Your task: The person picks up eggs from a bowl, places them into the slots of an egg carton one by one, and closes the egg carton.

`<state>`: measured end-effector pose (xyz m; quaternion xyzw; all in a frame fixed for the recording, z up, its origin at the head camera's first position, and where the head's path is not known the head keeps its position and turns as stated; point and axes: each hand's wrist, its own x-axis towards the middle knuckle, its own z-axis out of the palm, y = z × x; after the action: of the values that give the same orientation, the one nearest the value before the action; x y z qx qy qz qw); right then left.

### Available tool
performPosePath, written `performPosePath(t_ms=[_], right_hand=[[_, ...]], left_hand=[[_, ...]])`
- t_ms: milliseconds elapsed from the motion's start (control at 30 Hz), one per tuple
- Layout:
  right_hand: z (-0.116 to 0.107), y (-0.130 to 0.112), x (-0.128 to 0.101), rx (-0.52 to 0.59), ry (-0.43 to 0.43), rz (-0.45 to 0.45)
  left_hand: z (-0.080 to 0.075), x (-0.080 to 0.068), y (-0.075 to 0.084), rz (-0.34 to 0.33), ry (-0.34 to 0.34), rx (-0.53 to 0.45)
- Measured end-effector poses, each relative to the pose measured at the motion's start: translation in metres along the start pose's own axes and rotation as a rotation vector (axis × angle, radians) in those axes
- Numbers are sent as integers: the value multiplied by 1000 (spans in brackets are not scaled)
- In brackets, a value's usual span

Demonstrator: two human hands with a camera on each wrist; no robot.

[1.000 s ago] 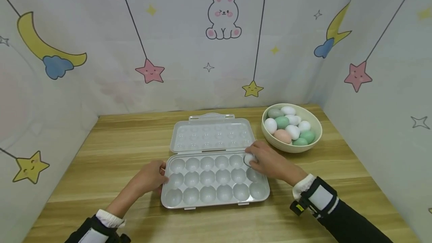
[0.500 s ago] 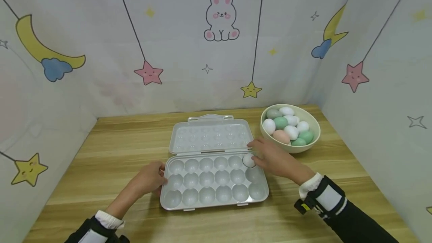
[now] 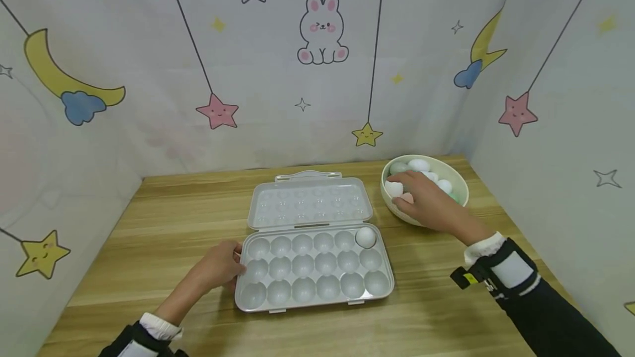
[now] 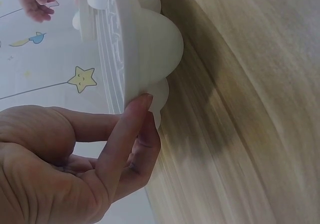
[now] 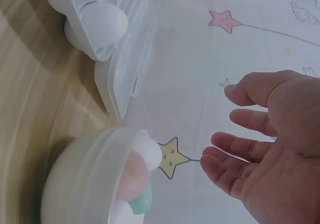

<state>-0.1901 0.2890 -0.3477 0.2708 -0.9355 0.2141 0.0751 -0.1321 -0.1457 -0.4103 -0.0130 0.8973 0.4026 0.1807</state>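
A clear plastic egg box point(image 3: 315, 269) lies with its lid point(image 3: 310, 203) folded back on the table. One white egg point(image 3: 366, 237) sits in the back right cup. At the box's left end my left hand point(image 3: 220, 264) pinches the rim; in the left wrist view the thumb lies on top and the fingers curl beneath. My right hand point(image 3: 429, 203) is over the cream bowl point(image 3: 462, 183) of white, green and pink eggs and hides some of them. In the right wrist view its fingers are spread and loosely bent, with nothing between them.
The wooden table point(image 3: 188, 208) ends at a cloth backdrop point(image 3: 278, 131) printed with stars, moons and a rabbit. The bowl stands at the back right, close behind the box's right end, near the right-hand cloth wall point(image 3: 555, 191).
My right hand has let go of the white egg in the back right cup and moved right and back, over the bowl. The left hand still holds the egg box.
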Motion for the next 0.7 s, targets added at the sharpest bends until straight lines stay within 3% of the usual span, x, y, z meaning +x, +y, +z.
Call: performPosePath(t_ms=[300, 500, 700], right_hand=[[-16, 12, 11, -13, -39, 92], [-14, 21, 22, -6, -116, 206], [-6, 33, 32, -19, -163, 238]], left_hand=[[0, -1, -1, 5, 6, -24], [0, -2, 0, 0, 8, -20], [0, -2, 0, -6, 7, -25]])
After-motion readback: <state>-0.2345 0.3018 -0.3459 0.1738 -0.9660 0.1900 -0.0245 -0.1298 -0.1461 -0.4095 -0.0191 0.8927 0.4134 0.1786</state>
